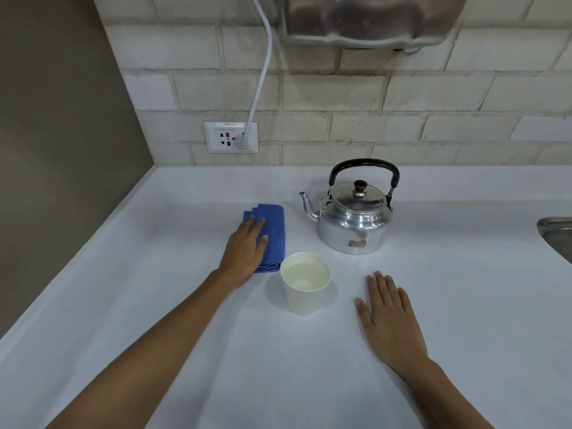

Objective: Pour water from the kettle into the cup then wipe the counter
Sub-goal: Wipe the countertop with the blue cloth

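A person's left hand (pixel 244 252) lies flat, fingers extended and not curled around anything, on a folded blue cloth (pixel 270 233) at the middle left of a white table (pixel 123 305). The palm covers the cloth's left half, while its right edge and far corners show beyond the fingertips. The right hand (pixel 388 317) rests open, palm down, on the bare surface at the near right, fingers together and pointing toward the wall, touching no object.

Between the two hands stands a white paper cup (pixel 305 283), upright, with clear water visible inside it. The cup sits just beside the near right corner of the cloth; whether the two touch cannot be told. Farther back and to the right stands a shiny metal kettle (pixel 353 218), upright on the table, its lid on with a dark knob, its black handle raised over the top and its spout pointing left toward the cloth. The kettle is apart from both hands and the cup.

On the tiled wall (pixel 402 97) behind, a white cord (pixel 263 69) runs down into a power socket (pixel 230 137). The rim of a steel sink (pixel 557 236) shows at the far right edge, and a metal appliance (pixel 368 17) hangs on the wall above.
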